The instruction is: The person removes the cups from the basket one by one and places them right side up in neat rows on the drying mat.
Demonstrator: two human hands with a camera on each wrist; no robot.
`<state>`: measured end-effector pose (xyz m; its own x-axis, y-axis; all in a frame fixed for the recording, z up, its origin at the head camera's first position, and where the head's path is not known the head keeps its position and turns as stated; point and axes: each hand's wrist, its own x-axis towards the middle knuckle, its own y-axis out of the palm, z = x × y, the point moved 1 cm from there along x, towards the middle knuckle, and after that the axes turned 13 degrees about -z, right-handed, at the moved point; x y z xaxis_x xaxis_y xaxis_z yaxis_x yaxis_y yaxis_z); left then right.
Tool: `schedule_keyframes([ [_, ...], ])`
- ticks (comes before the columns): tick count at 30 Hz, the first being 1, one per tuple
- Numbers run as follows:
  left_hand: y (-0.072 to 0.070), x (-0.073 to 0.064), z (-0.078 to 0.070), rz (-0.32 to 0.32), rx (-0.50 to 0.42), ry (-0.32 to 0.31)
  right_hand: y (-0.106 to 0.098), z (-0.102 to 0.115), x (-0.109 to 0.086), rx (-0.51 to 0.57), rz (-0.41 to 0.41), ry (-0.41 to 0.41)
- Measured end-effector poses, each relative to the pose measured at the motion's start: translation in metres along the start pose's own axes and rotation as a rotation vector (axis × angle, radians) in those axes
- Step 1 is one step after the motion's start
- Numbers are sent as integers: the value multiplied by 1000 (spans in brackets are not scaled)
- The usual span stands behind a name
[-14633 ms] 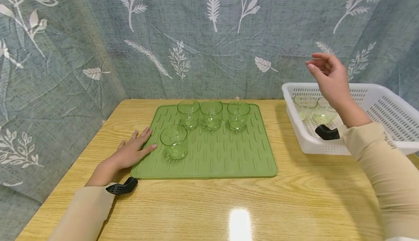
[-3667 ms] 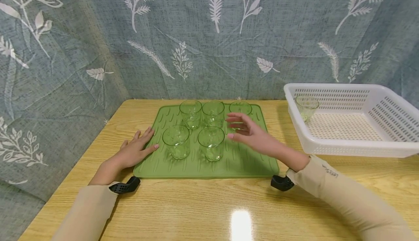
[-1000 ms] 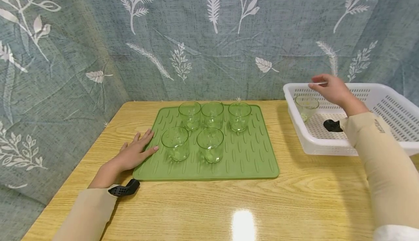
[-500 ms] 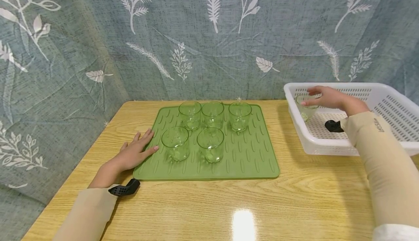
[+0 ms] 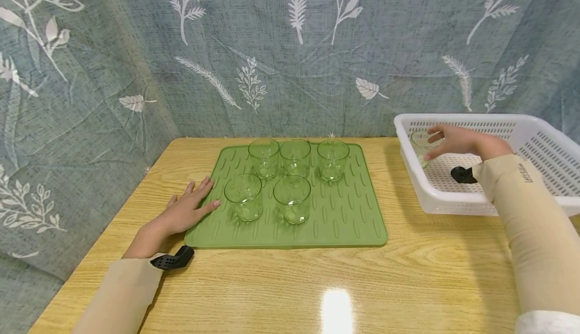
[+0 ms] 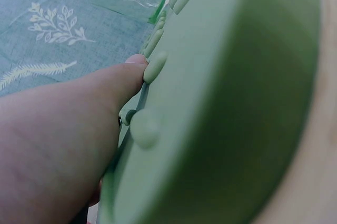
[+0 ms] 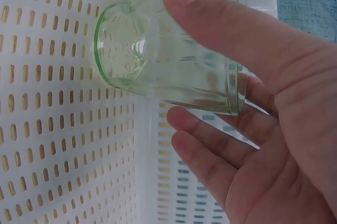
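Observation:
In the head view, my left hand rests with spread fingers on the left edge of the green ridged mat; its thumb lies on the mat in the left wrist view. My right hand is inside the white basket, around a clear, green-tinted drinking glass. The thumb lies along one side of the glass and fingers curl behind it, partly seen through it. The glass stands near the basket's left wall. On the mat, three glasses stand in the back row, including one glass, and two in front, including another glass.
The wooden table runs in front of the mat and between it and the basket. A blue-grey patterned curtain hangs behind and at the left. The basket's raised rim surrounds the right hand's work.
A second front-row glass has come onto the mat since the oldest frame, and the basket holds fewer. Over the last second my right hand lowered around the basket's glass; the left stayed put.

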<state>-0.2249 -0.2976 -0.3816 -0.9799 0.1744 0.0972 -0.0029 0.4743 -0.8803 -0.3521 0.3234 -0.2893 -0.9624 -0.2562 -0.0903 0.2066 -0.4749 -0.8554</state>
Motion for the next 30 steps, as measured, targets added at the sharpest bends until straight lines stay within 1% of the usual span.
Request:
schedule_keyframes([
  [5,0,0,0,2,-7,0,-1,1,0,-13,-9,6],
  [13,-1,0,-4,6,-10,-6,-4,4,-2,25,-18,21],
  [20,-2,-1,-6,-4,-4,-8,-9,4,-2,113,-47,41],
  [25,0,0,-5,0,-2,-13,-13,7,-9,163,-82,35],
  [30,1,0,-3,-2,-6,-8,-17,11,-15,236,-122,32],
])
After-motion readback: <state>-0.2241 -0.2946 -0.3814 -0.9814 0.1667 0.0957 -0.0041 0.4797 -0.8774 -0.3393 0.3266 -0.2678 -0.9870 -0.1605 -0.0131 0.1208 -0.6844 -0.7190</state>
